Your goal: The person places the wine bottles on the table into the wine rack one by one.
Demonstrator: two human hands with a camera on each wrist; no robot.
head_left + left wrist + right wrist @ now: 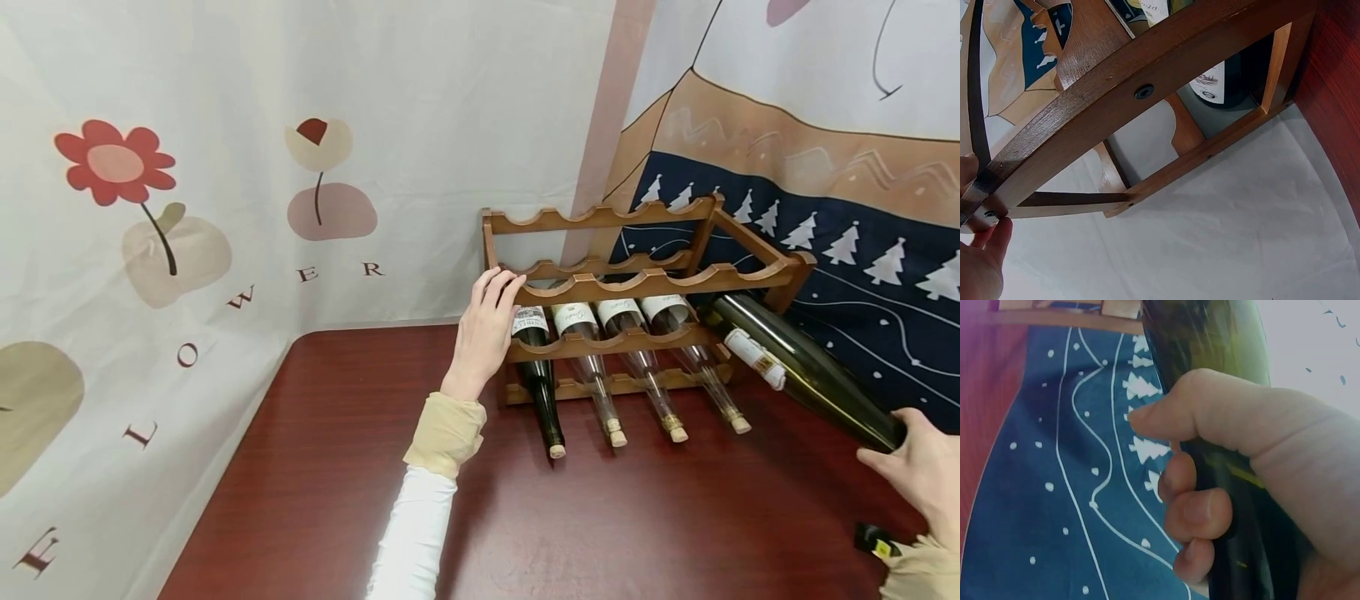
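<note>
A brown wooden wine rack (600, 289) with scalloped rails stands on the table. At its front left corner my left hand (483, 333) grips the end of the upper rail; the left wrist view shows fingers (999, 240) around that wooden corner. My right hand (922, 467) is wrapped around the narrow end of a dark green wine bottle (817, 367) with a white label. This bottle slants, its wide end at the rack's right side. In the right wrist view the thumb (1166, 422) crosses the green glass.
A dark green bottle (538, 379) and several clear bottles (592, 367) lie in the lower row, corked necks toward me. The reddish-brown table (360, 467) meets a printed white cloth (435, 150) behind and a navy tree-patterned cloth (862, 308) at right.
</note>
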